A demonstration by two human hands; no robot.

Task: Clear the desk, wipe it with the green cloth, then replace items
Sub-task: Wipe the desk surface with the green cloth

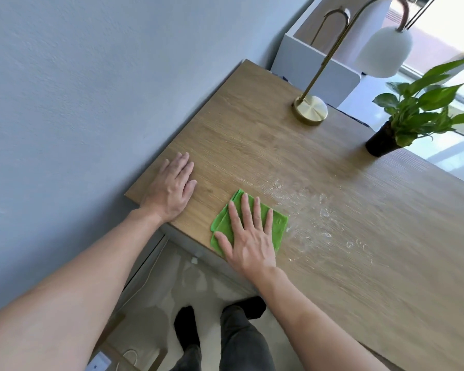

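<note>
A folded green cloth (277, 223) lies on the wooden desk (252, 135) near its front edge. My right hand (248, 236) lies flat on the cloth, fingers spread, pressing it down. My left hand (172, 187) rests palm down on the bare desk at its left corner, holding nothing. White powdery smears (314, 207) cover the desk just right of the cloth.
A brass lamp base (310, 111) with a white shade (383, 50) stands at the back of the desk. A potted green plant (386, 141) sits at the back right edge. A grey wall runs along the left. My legs and a floor cable show below.
</note>
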